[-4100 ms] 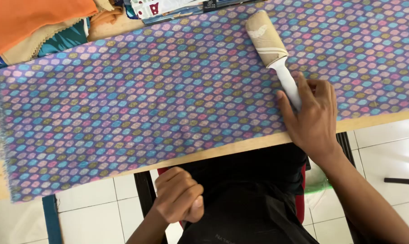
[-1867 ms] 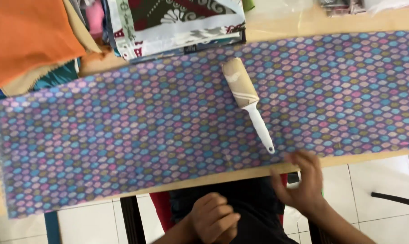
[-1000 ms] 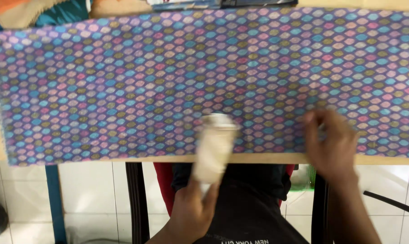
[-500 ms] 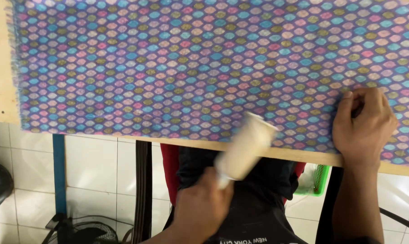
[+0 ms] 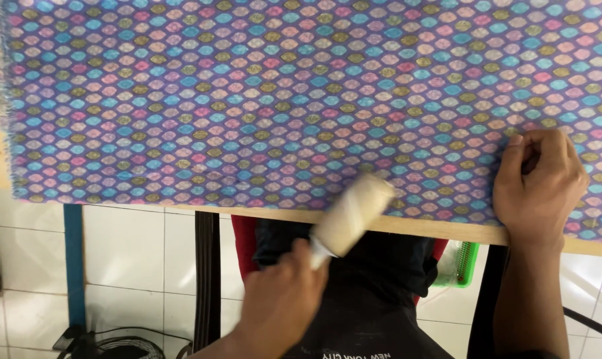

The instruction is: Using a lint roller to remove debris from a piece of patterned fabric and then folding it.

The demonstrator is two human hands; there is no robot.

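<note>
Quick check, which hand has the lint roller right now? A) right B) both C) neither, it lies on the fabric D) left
D: the left hand grips the handle of the lint roller at the table's near edge, while the right hand rests curled on the patterned fabric, apart from the roller.
</note>
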